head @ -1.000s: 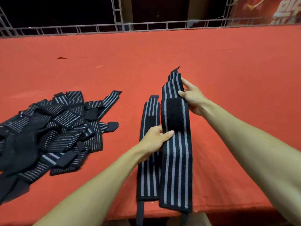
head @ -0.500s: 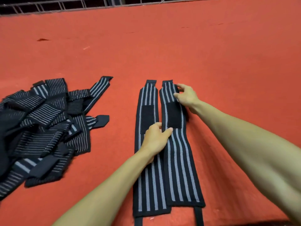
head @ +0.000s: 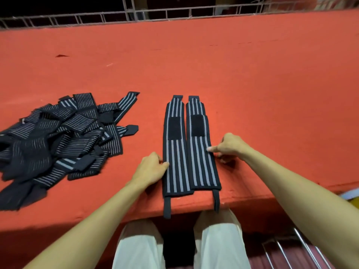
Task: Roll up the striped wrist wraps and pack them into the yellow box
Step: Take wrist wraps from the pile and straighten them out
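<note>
Two black wrist wraps with grey stripes lie flat side by side on the red table, each with a black patch near its far end. A thin loop from each hangs over the near edge. My left hand (head: 151, 168) pinches the left wrap (head: 174, 158) at its left edge, with the thumb on top. My right hand (head: 230, 147) pinches the right wrap (head: 201, 162) at its right edge, thumb on the stripes and fingers curled at the side. The yellow box is not clearly in view.
A loose pile of several more striped wraps (head: 58, 136) lies on the table's left part. The red table (head: 252, 84) stretches far back to a metal railing (head: 155, 14). My knees in pale trousers (head: 217, 239) are under the near edge. A yellow sliver (head: 350, 200) shows at far right.
The right wrap, held up at its far end a second ago, now lies flat beside the left one. Both hands have slid towards me to the wraps' outer edges.
</note>
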Tool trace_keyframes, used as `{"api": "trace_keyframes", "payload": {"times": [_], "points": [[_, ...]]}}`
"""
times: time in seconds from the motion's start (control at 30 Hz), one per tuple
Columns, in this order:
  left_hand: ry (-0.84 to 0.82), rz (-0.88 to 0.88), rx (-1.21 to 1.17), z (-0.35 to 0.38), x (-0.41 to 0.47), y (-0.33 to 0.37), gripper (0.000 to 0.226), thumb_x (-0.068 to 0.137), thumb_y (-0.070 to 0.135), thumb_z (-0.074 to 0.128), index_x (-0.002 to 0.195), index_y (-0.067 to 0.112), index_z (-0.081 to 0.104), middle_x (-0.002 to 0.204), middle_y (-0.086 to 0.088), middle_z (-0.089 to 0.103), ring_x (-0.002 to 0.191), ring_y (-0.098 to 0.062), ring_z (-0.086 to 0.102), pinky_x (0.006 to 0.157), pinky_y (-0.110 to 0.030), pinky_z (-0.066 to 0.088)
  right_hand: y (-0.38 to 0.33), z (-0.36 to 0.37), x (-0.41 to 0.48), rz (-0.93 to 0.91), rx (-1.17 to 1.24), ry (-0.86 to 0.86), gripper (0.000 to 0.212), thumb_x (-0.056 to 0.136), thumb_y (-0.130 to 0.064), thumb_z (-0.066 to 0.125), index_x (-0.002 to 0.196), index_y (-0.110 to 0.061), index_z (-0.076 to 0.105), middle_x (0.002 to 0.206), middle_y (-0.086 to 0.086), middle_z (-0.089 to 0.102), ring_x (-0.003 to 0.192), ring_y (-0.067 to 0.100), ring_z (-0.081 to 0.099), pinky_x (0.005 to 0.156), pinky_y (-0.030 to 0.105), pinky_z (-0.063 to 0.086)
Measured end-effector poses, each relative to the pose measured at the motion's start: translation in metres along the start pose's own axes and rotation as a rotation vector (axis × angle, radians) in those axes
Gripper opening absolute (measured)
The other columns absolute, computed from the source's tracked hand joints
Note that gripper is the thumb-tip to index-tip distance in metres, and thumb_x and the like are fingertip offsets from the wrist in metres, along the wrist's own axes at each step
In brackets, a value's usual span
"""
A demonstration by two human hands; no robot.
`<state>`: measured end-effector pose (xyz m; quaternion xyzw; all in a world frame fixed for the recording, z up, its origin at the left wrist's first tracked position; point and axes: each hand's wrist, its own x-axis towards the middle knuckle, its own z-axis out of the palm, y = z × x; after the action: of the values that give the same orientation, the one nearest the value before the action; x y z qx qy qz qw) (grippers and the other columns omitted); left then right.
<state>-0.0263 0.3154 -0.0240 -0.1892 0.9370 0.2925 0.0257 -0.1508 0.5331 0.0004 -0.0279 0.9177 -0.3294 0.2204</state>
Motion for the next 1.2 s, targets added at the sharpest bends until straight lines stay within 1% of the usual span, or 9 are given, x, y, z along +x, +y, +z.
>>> {"api": "trace_keyframes", "payload": {"times": [0.1, 0.23, 0.5, 0.63, 0.7, 0.87, 0.97, 1.1, 1.2], "points": [[-0.094, -0.060, 0.026, 0.000, -0.007, 0.004, 0.046, 0.089, 0.043, 0.065, 0.060, 0.014, 0.043, 0.061, 0.000, 0.050, 0.057, -0.017, 0.050, 0.051, -0.029, 0.034, 0.003, 0.010, -0.011, 0.016, -0.054, -0.017, 0.039, 0.073, -0.030, 0.086, 0.078, -0.001, 0.061, 0.076, 0.012, 0.069, 0.050, 0.020, 0.063, 0.047, 0.028, 0.054], [-0.137, -0.139, -0.174, 0.000, -0.011, 0.002, 0.049, 0.083, 0.036, 0.075, 0.059, 0.016, 0.036, 0.054, -0.001, 0.049, 0.051, -0.015, 0.042, 0.051, -0.028, 0.031, 0.003, 0.017, -0.014, 0.022, -0.164, -0.031, 0.037, 0.078, -0.030, 0.081, 0.073, -0.005, 0.054, 0.073, 0.010, 0.061, 0.049, 0.018, 0.057, 0.039, 0.020, 0.042], [-0.082, -0.080, -0.069, -0.019, -0.008, -0.013, 0.045, 0.080, 0.036, 0.077, 0.065, 0.013, 0.042, 0.069, 0.001, 0.056, 0.064, -0.014, 0.050, 0.056, -0.028, 0.038, 0.004, 0.003, -0.017, 0.025, -0.078, -0.176, 0.017, 0.088, -0.014, 0.070, 0.092, -0.002, 0.057, 0.085, 0.010, 0.060, 0.056, 0.018, 0.059, 0.047, 0.024, 0.047], [-0.064, -0.045, 0.093, -0.013, -0.008, -0.016, 0.053, 0.073, 0.048, 0.080, 0.100, 0.014, 0.049, 0.099, 0.000, 0.059, 0.093, -0.023, 0.060, 0.085, -0.043, 0.051, -0.001, 0.004, -0.012, 0.029, -0.162, -0.185, 0.025, 0.086, -0.021, 0.074, 0.095, -0.001, 0.062, 0.082, 0.010, 0.064, 0.054, 0.019, 0.061, 0.046, 0.025, 0.050], [-0.069, -0.015, 0.101, -0.017, -0.004, -0.014, 0.063, 0.071, 0.047, 0.082, 0.110, 0.016, 0.043, 0.100, 0.000, 0.056, 0.096, -0.024, 0.059, 0.085, -0.044, 0.050, -0.005, 0.001, -0.005, 0.021, -0.241, -0.127, 0.030, 0.086, -0.032, 0.074, 0.086, -0.004, 0.062, 0.077, 0.007, 0.064, 0.055, 0.019, 0.061, 0.046, 0.025, 0.048], [-0.039, 0.130, -0.006, -0.032, 0.031, -0.003, 0.030, 0.083, 0.030, 0.074, 0.103, 0.018, 0.055, 0.094, -0.001, 0.062, 0.079, -0.015, 0.058, 0.066, -0.027, 0.045, -0.021, -0.012, 0.025, -0.046, -0.246, 0.020, 0.033, 0.090, -0.035, 0.067, 0.078, -0.004, 0.067, 0.078, 0.010, 0.069, 0.056, 0.020, 0.063, 0.045, 0.023, 0.047], [-0.018, 0.204, -0.106, -0.038, 0.061, 0.008, 0.008, 0.089, 0.022, 0.065, 0.097, 0.020, 0.063, 0.092, 0.001, 0.065, 0.086, -0.016, 0.061, 0.068, -0.023, 0.043, -0.034, -0.018, 0.057, -0.089, -0.173, 0.065, 0.036, 0.093, -0.032, 0.063, 0.084, 0.002, 0.069, 0.081, 0.014, 0.070, 0.066, 0.026, 0.068, 0.058, 0.032, 0.058], [0.002, 0.246, -0.159, -0.041, 0.107, 0.021, 0.007, 0.091, 0.020, 0.061, 0.095, 0.021, 0.067, 0.085, 0.008, 0.065, 0.079, -0.009, 0.058, 0.065, -0.018, 0.039, -0.050, -0.024, 0.106, -0.157, -0.061, 0.136, 0.038, 0.093, -0.032, 0.061, 0.090, 0.006, 0.069, 0.083, 0.017, 0.072, 0.080, 0.031, 0.070, 0.076, 0.040, 0.058], [0.058, 0.261, -0.224, -0.033, 0.145, 0.030, 0.009, 0.092, 0.018, 0.059, 0.095, 0.018, 0.067, 0.086, 0.010, 0.065, 0.080, -0.007, 0.058, 0.065, -0.014, 0.039, -0.060, -0.025, 0.145, -0.189, 0.005, 0.206, 0.035, 0.095, -0.028, 0.058, 0.096, 0.004, 0.070, 0.082, 0.012, 0.068, 0.073, 0.022, 0.060, 0.073, 0.034, 0.052]]}}
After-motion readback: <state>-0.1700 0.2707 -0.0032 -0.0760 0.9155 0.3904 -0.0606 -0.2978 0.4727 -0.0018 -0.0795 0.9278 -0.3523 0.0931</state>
